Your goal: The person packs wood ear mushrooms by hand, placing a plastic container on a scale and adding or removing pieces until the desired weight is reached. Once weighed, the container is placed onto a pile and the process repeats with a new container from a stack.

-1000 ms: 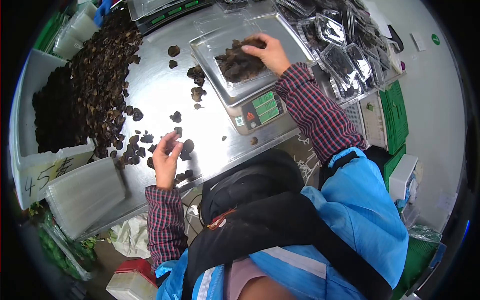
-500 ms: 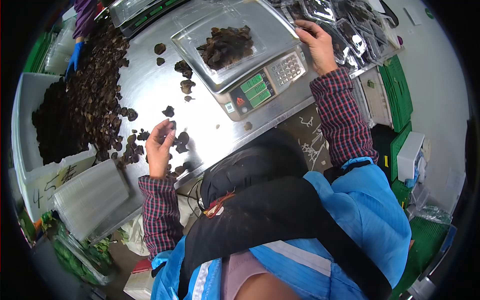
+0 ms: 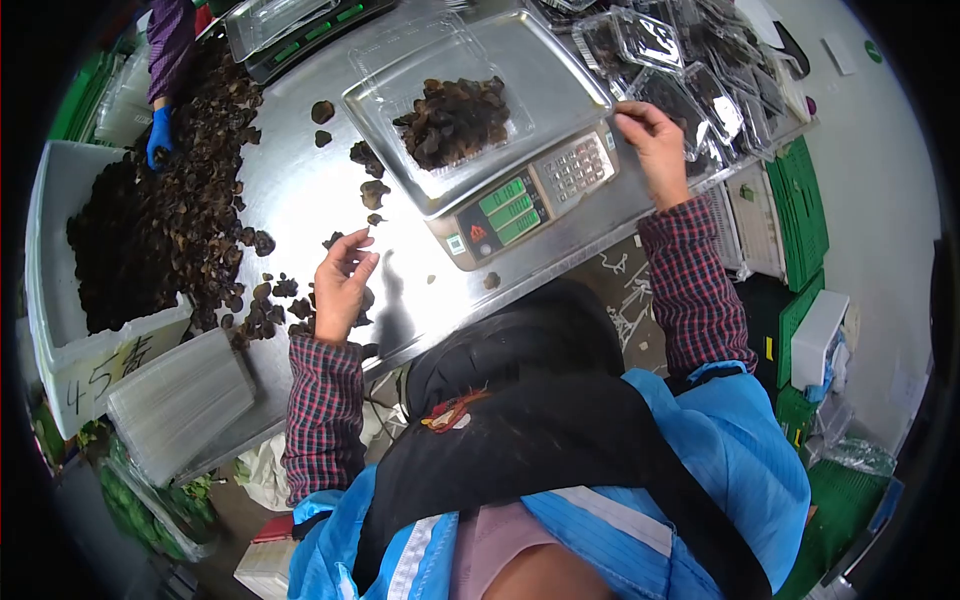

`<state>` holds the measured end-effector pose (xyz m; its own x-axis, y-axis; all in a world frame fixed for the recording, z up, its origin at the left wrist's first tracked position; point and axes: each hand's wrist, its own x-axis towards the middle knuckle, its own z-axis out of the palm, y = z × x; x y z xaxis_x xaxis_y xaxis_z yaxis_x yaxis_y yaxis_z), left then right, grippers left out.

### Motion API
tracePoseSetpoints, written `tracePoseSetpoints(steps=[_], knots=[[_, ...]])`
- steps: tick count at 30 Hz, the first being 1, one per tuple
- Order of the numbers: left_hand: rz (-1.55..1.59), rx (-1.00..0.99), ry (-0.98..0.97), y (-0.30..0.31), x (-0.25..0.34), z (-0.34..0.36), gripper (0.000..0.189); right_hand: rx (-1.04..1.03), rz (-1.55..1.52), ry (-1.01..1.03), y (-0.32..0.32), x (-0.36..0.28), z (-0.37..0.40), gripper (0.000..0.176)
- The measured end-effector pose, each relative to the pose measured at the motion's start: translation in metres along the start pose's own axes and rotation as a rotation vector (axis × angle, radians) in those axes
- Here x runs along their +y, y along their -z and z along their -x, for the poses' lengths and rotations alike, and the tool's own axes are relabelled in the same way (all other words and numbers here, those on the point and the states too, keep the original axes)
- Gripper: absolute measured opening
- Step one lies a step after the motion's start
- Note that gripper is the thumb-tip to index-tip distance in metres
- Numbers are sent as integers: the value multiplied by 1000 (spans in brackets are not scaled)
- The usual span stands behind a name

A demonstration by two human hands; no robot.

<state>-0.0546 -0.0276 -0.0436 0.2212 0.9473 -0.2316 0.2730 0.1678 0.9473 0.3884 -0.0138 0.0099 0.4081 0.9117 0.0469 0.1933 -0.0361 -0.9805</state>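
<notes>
My left hand (image 3: 343, 285) hovers over the steel table with fingers bent and thumb apart, nothing visible between them. Dark wood ear mushroom pieces (image 3: 265, 312) lie beside and under it. At the near right corner of the metal weighing tray (image 3: 540, 60), my right hand (image 3: 655, 150) has its fingertips right at the rim, thumb and fingers apart. On that tray sits a clear plastic box (image 3: 522, 122), lid folded back, with a heap of wood ear mushrooms (image 3: 455, 122) in it. The digital scale (image 3: 465, 232) shows lit green digits below the tray.
A large mushroom pile (image 3: 190, 190) spreads from a white foam box (image 3: 45, 280) at left, where another person's blue-gloved hand (image 3: 160, 135) reaches in. Stacked clear lids (image 3: 180, 400) stand nearby. Filled clear packs (image 3: 680, 95) pile up at right; a second scale (image 3: 290, 45) stands behind.
My left hand has moved up and right towards the scale, and the dark piece at its fingertips no longer shows there. My right hand stays at the tray's corner. The other person's gloved hand has shifted slightly.
</notes>
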Motion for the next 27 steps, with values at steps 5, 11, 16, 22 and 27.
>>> tracePoseSetpoints(steps=[5, 11, 16, 22, 27], knots=[[-60, 22, 60, -8, 7, 2, 34, -224, 255, 256, -76, -23, -7, 15], [-91, 56, 78, -11, 8, 12, 34, -200, 780, 713, -134, -12, -19, 15], [-43, 109, 120, -8, -3, 20, 35, -269, 629, 654, -133, -8, -28, 16], [38, 209, -44, -7, -22, 29, 34, -78, 355, 491, -122, -61, -15, 12], [794, 63, 72, 11, 22, 52, 48, -733, 246, 670, -229, -97, 61, 9]])
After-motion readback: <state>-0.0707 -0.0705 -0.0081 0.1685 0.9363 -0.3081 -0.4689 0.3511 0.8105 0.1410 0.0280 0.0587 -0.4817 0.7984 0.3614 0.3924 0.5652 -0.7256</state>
